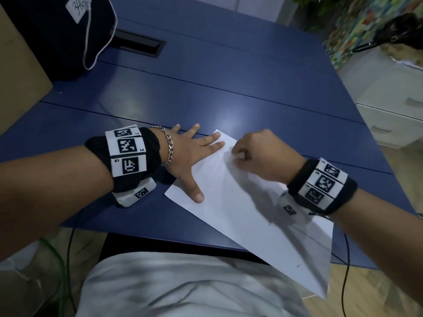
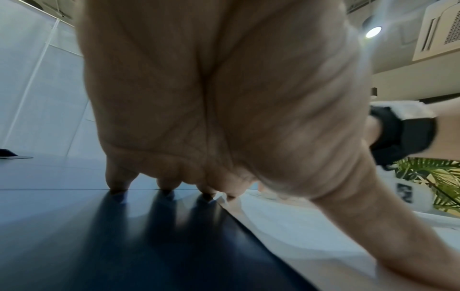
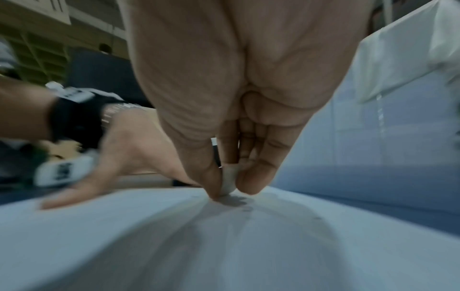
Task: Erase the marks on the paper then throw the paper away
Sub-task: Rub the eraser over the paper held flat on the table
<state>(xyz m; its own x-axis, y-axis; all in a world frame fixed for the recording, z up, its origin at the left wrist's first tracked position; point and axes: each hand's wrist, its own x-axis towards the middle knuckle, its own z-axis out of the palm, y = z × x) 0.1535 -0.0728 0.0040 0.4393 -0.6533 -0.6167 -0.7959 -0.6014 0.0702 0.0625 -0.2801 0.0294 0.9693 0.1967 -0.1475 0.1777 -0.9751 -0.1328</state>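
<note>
A white sheet of paper (image 1: 240, 202) lies slantwise on the blue table (image 1: 206, 92), its near corner hanging over the front edge. Small dark pencil marks dot it, one short stroke (image 1: 228, 153) near its far corner. My left hand (image 1: 194, 152) lies flat with spread fingers, pressing the paper's left side; thumb and two fingertips are on the sheet, the others on the table. My right hand (image 1: 256, 154) pinches a small white eraser (image 3: 228, 181) between thumb and fingers, its tip pressed on the paper (image 3: 174, 236) by that stroke. The left hand (image 2: 211, 98) fills the left wrist view.
A dark bag (image 1: 57, 35) with a white label and cord sits at the table's far left, beside a cardboard box (image 1: 20, 72). A black cable slot (image 1: 139, 43) is set in the tabletop. White drawers (image 1: 393, 110) stand to the right.
</note>
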